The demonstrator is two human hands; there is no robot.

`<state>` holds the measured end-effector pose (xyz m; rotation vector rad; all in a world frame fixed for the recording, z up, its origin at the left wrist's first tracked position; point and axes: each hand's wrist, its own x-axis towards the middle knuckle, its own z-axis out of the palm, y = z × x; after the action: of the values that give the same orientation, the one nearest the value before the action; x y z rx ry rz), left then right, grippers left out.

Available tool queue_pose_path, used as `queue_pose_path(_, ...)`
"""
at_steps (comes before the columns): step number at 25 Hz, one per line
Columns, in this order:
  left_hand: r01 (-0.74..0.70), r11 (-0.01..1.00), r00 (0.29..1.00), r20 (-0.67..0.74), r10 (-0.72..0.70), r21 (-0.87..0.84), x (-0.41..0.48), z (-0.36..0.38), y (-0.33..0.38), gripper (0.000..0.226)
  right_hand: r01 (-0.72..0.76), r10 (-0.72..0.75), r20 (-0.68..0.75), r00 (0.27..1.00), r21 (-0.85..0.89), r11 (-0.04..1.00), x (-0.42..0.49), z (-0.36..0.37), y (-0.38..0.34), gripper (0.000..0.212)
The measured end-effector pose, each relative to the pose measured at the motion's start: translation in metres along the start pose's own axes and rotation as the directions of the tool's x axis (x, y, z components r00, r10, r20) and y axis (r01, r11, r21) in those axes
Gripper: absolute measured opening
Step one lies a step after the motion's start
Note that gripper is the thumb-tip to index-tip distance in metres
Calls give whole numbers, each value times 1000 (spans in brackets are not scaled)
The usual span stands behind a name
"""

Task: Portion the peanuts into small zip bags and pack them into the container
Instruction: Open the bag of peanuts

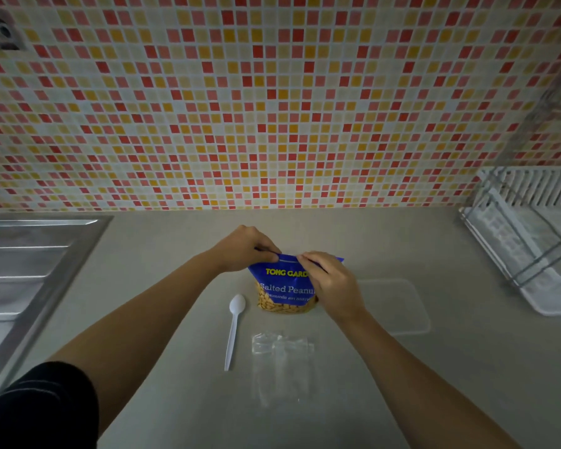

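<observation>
A blue bag of salted peanuts (280,286) stands upright on the grey counter, with peanuts showing through its lower window. My left hand (245,247) pinches the bag's top left corner. My right hand (331,283) pinches the top edge toward the right and covers the bag's right side. A white plastic spoon (234,328) lies to the left of the bag. Clear small zip bags (282,361) lie flat in front of it. A clear rectangular container (399,306) sits to the right, partly behind my right wrist.
A steel sink drainboard (30,270) runs along the left edge of the counter. A white dish rack (531,241) stands at the right. The mosaic tile wall (272,108) rises right behind the counter.
</observation>
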<state>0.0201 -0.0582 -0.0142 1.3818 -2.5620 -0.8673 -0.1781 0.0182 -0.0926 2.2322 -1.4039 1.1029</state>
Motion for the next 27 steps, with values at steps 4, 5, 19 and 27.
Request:
queue_pose_path(4,30,994,997,68,-22,-109,2,-3,3,20,-6,10,-65,998,65,998,7,4,4,38)
queue_pose_path(5,40,992,996,85,-29,-124,2,-3,7,21,1,3,-65,998,53,999,8,5,6,31)
queue_pose_path(19,27,998,997,70,-31,58,25,5,28,12,-134,130,44,991,112,985,10,9,4,26)
queue_pose_path(27,-85,957,934,-313,174,278,19,21,26,22,-170,98,272,957,252,953,14,-17,-5,8)
